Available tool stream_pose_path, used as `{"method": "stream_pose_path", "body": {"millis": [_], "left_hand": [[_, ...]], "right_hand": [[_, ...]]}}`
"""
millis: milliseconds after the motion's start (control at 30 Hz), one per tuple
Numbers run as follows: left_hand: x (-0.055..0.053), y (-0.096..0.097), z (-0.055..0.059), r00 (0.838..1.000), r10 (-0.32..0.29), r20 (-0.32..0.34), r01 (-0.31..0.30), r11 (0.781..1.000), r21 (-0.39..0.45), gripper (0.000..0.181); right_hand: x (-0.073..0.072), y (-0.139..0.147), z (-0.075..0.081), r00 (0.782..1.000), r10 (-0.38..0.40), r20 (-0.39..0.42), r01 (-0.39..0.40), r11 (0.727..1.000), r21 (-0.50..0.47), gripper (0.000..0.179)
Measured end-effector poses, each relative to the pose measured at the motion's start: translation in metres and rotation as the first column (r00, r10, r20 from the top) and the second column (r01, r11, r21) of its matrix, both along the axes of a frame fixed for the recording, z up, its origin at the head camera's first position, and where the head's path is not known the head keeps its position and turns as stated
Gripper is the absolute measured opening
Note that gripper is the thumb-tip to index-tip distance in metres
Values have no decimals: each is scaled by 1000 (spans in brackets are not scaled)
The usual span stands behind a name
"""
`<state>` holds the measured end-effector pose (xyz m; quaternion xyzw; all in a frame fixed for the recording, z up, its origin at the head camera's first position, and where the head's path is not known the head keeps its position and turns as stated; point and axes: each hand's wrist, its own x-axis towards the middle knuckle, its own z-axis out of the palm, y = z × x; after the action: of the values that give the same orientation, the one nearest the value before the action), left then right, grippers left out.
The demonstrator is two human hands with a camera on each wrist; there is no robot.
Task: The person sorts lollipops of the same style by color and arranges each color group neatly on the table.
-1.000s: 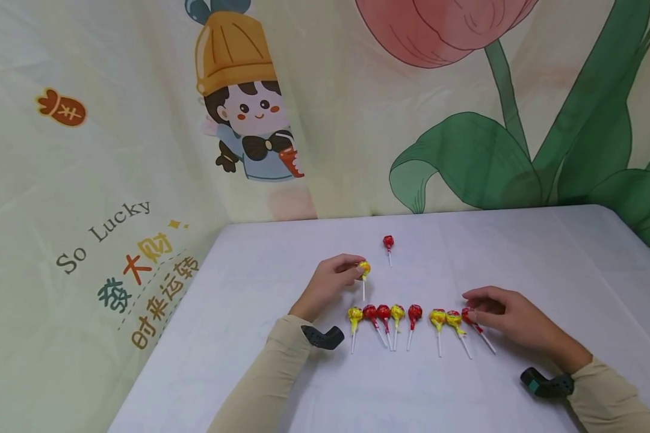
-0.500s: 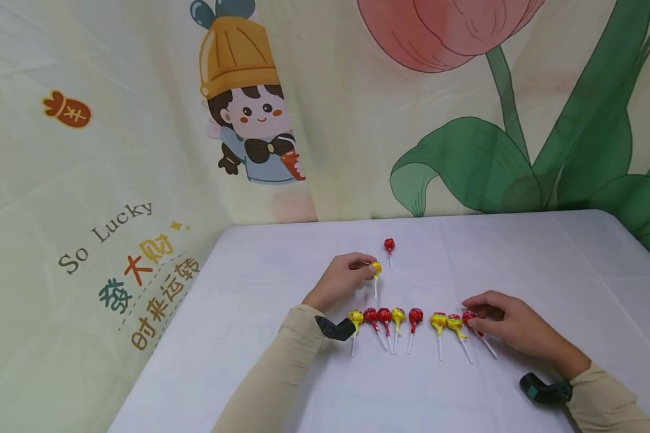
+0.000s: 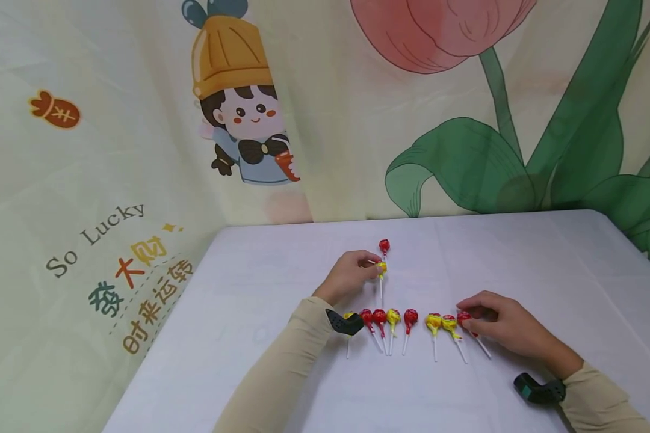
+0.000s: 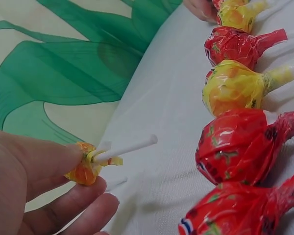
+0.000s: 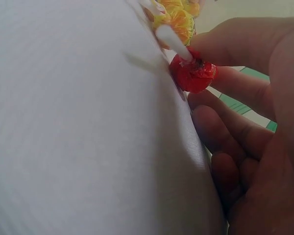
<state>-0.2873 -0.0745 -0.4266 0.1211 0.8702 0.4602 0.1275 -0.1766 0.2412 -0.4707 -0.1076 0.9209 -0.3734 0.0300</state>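
My left hand (image 3: pixel 351 275) pinches a yellow-wrapped lollipop (image 4: pixel 84 169) by its candy head, the white stick pointing toward me. Just beyond it lies a lone red lollipop (image 3: pixel 384 245), its stick partly covered. In the right wrist view, thumb and fingers of my right hand (image 3: pixel 506 322) pinch another red lollipop (image 5: pixel 196 76), which rests at the right end of a row. Beside that one are two yellow lollipops (image 3: pixel 434 323). Past a gap, the row continues left with a red lollipop (image 3: pixel 410 317), a yellow one (image 3: pixel 393 317) and two more reds (image 3: pixel 379 317).
A white-covered table (image 3: pixel 281 264) bears everything. At the row's left end, the black wrist camera (image 3: pixel 344 323) partly hides a yellow lollipop (image 3: pixel 348 315). A printed cloth backdrop (image 3: pixel 336 150) hangs behind the table's far edge.
My left hand has moved right with the yellow lollipop, bringing it just in front of the lone red one. The right hand stays on its red lollipop.
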Motion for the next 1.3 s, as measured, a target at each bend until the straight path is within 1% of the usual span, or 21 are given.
{"method": "stream_pose_path", "body": {"millis": [100, 233, 500, 600, 733, 1000, 1233, 1300], "left_hand": [[-1, 2, 0, 1000, 0, -5, 0, 1000, -8, 25], [-2, 5, -1, 1000, 3, 12, -3, 1000, -14, 23], [-1, 8, -2, 1000, -12, -9, 11, 997, -77, 22], [-1, 10, -2, 1000, 0, -7, 0, 996, -86, 23], [-5, 12, -5, 1000, 13, -5, -14, 994, -104, 24], [-9, 16, -7, 999, 36, 8, -35, 991, -128, 24], [-13, 17, -9, 999, 39, -22, -42, 988, -150, 21], [-13, 17, -10, 999, 39, -21, -42, 987, -155, 20]], "right_hand": [[-1, 1, -2, 1000, -6, -1, 6, 1000, 5, 36], [-1, 1, -3, 1000, -8, -10, 8, 1000, 0, 35], [0, 1, -1, 1000, 2, -26, -3, 1000, -17, 34], [2, -1, 0, 1000, 2, -30, -2, 1000, -20, 33], [3, -3, 3, 1000, 0, -31, -1, 1000, -24, 34], [0, 0, -1, 999, -12, -35, 12, 1000, -11, 31], [-1, 1, -2, 999, -17, -34, 16, 1000, -11, 31], [-1, 0, -3, 999, -16, -33, 16, 1000, -14, 31]]}}
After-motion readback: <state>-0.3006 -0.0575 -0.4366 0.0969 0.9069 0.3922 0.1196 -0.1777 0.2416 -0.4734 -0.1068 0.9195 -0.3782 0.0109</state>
